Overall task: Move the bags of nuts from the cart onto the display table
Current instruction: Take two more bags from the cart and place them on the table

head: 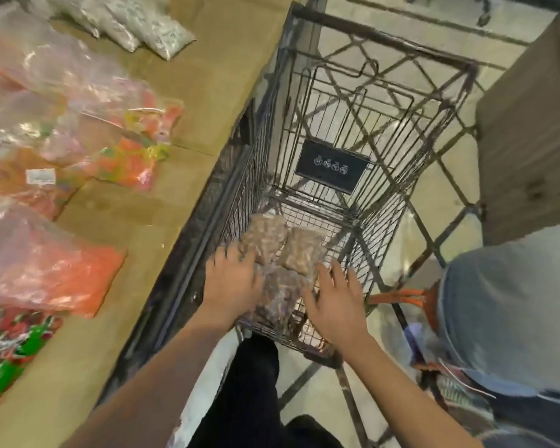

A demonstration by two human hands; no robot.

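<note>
a: at the near end of the wire cart (353,130), three clear bags of nuts (280,253) lie bunched on the basket floor, two side by side and one nearer the camera. none is on the tabletop (117,221).

b: hands?

a: both reach down into the basket. left hand (230,279) rests against the left side of the bags, fingers curled toward them; whether it has closed on a bag cannot be told through the blur. right hand (333,302) is spread, fingers apart, palm down, at the right edge of the nearest bag, gripping nothing.

b: and the surroundings?

a: left of the cart, just beside it, runs the brown tabletop. on it lie clear bags of orange snacks (52,270), bags of mixed coloured sweets (123,156), red and green packets (17,344) at the near left edge, and whitish bags (126,24) at the far end. a small white label (41,177) shows on one bag.

b: the dark plate in the cart?

a: a black sign (332,164) with small white symbols hangs on the folded child-seat panel; the symbols are too small to read. right of the cart stand a cardboard box (530,140) and a person in blue jeans (505,312). the floor (434,92) is pale.
</note>
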